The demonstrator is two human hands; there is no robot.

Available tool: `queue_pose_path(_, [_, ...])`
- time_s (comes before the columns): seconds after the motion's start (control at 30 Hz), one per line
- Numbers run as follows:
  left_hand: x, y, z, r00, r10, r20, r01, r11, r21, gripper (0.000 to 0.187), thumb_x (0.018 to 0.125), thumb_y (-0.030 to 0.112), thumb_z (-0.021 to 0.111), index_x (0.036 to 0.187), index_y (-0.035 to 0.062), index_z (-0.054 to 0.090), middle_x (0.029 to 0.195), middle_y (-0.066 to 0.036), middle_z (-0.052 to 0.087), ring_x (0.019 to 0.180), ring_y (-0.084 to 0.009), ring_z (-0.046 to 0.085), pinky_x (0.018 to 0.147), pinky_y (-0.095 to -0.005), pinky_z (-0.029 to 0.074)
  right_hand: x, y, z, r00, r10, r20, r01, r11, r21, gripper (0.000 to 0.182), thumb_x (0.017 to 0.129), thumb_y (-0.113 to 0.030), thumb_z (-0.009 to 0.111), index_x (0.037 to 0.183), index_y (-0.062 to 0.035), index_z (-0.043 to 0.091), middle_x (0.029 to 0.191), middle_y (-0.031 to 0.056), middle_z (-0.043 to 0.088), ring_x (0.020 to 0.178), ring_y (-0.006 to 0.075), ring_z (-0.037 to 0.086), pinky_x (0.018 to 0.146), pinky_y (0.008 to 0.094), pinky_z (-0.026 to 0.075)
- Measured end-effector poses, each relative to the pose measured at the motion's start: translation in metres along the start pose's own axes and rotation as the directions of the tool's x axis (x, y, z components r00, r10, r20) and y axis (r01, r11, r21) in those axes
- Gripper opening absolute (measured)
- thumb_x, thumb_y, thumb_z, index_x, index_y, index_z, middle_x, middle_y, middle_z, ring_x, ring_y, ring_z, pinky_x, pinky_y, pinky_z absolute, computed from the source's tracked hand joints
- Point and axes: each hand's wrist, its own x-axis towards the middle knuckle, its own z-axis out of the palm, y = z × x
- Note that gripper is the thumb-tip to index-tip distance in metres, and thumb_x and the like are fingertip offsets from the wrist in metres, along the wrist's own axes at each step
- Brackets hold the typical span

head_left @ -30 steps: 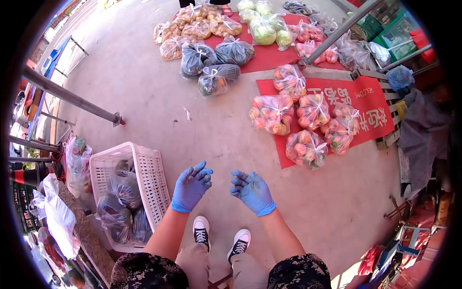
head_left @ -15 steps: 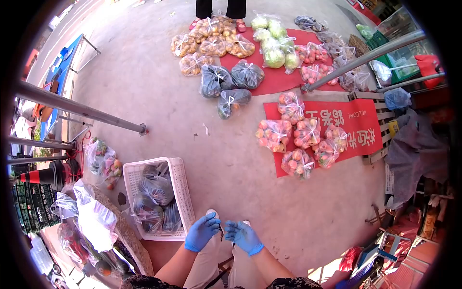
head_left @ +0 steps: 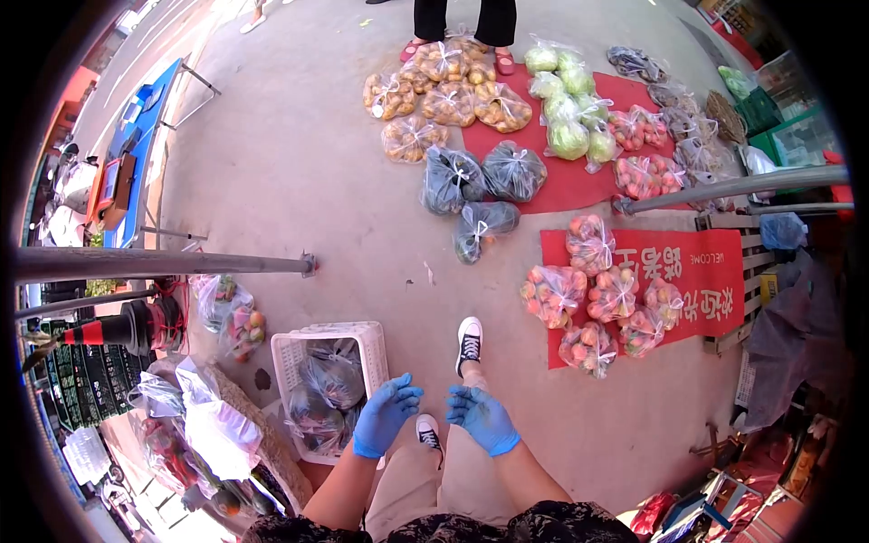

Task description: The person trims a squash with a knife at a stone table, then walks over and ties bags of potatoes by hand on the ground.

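My left hand (head_left: 386, 414) and my right hand (head_left: 483, 418) wear blue gloves and hang in front of my waist, a short gap between them. Both hold nothing, with fingers loosely curled and apart. My left hand is just right of a white plastic crate (head_left: 373, 348) that holds several dark knotted bags (head_left: 330, 380). Below my hands are my black and white sneakers, the right foot (head_left: 469, 343) stepped forward, the left foot (head_left: 428, 433) under me. I stand on a bare concrete floor.
Clear bags of red fruit (head_left: 554, 294) lie on a red welcome mat (head_left: 715, 271). Further off are dark bags (head_left: 512, 170), green produce (head_left: 568, 138) and potato bags (head_left: 450, 101) by a person's legs (head_left: 463, 18). Metal poles (head_left: 163, 264) cross the left. White sacks (head_left: 217, 425) lie lower left.
The view has shifted backward and right, so the crate and mats sit differently. My hands, close together before, have drawn slightly apart. My right foot has stepped forward.
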Motion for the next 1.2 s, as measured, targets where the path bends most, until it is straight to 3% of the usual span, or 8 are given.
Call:
queue_pose_path(0.2, [0.059, 0.082, 0.044, 0.990, 0.106, -0.092, -0.106, 0.994, 0.004, 0.038, 0.089, 0.026, 0.052, 0.119, 0.0038, 0.051, 0.107, -0.013, 0.059, 0.094, -0.0196, 0.056, 0.084, -0.0320, 0.044, 0.069, -0.119, 0.066, 0.999, -0.011, -0.043, 0.007, 0.996, -0.092, 0.034, 0.090, -0.025, 0.049, 0.110, 0.0024, 0.054, 0.092, 0.0126, 0.062, 0.081, 0.0238, 0.061, 0.078, 0.0370, 0.050])
queue_pose_path(0.4, [0.093, 0.140, 0.058, 0.973, 0.172, -0.155, -0.188, 0.977, -0.101, 0.035, 0.090, 0.024, 0.050, 0.118, 0.0026, 0.051, 0.104, -0.013, 0.060, 0.091, -0.0195, 0.057, 0.082, -0.0314, 0.046, 0.122, -0.187, 0.134, 0.998, 0.062, -0.021, -0.062, 0.998, 0.012, 0.031, 0.090, -0.023, 0.047, 0.107, 0.0011, 0.055, 0.091, 0.0138, 0.062, 0.082, 0.0259, 0.060, 0.073, 0.0364, 0.050])
queue_pose_path(0.53, [0.109, 0.180, 0.081, 0.966, 0.233, -0.109, -0.244, 0.966, -0.091, 0.037, 0.090, 0.026, 0.050, 0.119, 0.0023, 0.051, 0.105, -0.013, 0.060, 0.091, -0.0184, 0.057, 0.083, -0.0310, 0.045, 0.162, -0.198, 0.170, 0.996, 0.029, -0.088, -0.041, 0.991, -0.131, 0.032, 0.088, -0.023, 0.049, 0.106, 0.0012, 0.058, 0.091, 0.0133, 0.064, 0.081, 0.0239, 0.060, 0.074, 0.0367, 0.049])
queue_pose_path(0.57, [0.114, 0.190, 0.082, 0.971, 0.224, -0.087, -0.236, 0.959, -0.159, 0.039, 0.090, 0.027, 0.050, 0.120, 0.0022, 0.050, 0.106, -0.013, 0.060, 0.092, -0.0183, 0.057, 0.084, -0.0309, 0.044, 0.173, -0.198, 0.183, 0.995, 0.034, -0.094, -0.048, 0.987, -0.154, 0.032, 0.088, -0.025, 0.050, 0.106, 0.0004, 0.058, 0.091, 0.0123, 0.064, 0.081, 0.0235, 0.060, 0.075, 0.0368, 0.048])
queue_pose_path(0.67, [0.131, 0.231, 0.088, 0.973, 0.206, -0.102, -0.217, 0.971, -0.100, 0.041, 0.088, 0.028, 0.053, 0.120, 0.0027, 0.050, 0.103, -0.006, 0.059, 0.089, -0.0144, 0.055, 0.081, -0.0290, 0.044, 0.209, -0.195, 0.211, 0.995, 0.053, -0.084, -0.065, 0.987, -0.145, 0.032, 0.088, -0.024, 0.049, 0.106, 0.0002, 0.058, 0.091, 0.0120, 0.063, 0.080, 0.0239, 0.060, 0.075, 0.0371, 0.048])
queue_pose_path(0.8, [0.168, 0.296, 0.078, 0.979, 0.204, -0.013, -0.203, 0.969, -0.138, 0.038, 0.090, 0.025, 0.050, 0.120, 0.0017, 0.050, 0.107, -0.014, 0.060, 0.093, -0.0198, 0.057, 0.084, -0.0324, 0.044, 0.264, -0.192, 0.259, 0.999, 0.037, -0.015, -0.039, 0.986, -0.159, 0.030, 0.089, -0.022, 0.048, 0.106, 0.0006, 0.058, 0.091, 0.0125, 0.063, 0.081, 0.0250, 0.060, 0.075, 0.0373, 0.049])
queue_pose_path(1.0, [0.205, 0.408, 0.058, 0.969, 0.239, -0.063, -0.241, 0.970, -0.036, 0.040, 0.089, 0.023, 0.049, 0.121, -0.0011, 0.049, 0.109, -0.015, 0.058, 0.097, -0.0218, 0.057, 0.084, -0.0334, 0.046, 0.346, -0.178, 0.297, 0.999, -0.013, 0.032, 0.015, 0.997, -0.073, 0.032, 0.090, -0.021, 0.047, 0.108, 0.0033, 0.056, 0.093, 0.0134, 0.063, 0.082, 0.0254, 0.061, 0.077, 0.0370, 0.050])
queue_pose_path(1.2, [0.228, 0.467, 0.048, 0.967, 0.242, -0.082, -0.246, 0.969, -0.036, 0.043, 0.090, 0.024, 0.049, 0.124, -0.0013, 0.045, 0.111, -0.016, 0.057, 0.097, -0.0225, 0.057, 0.084, -0.0347, 0.046, 0.381, -0.171, 0.331, 1.000, -0.018, 0.021, 0.021, 0.987, -0.157, 0.033, 0.090, -0.022, 0.045, 0.110, 0.0027, 0.055, 0.092, 0.0126, 0.063, 0.080, 0.0232, 0.060, 0.077, 0.0360, 0.050])
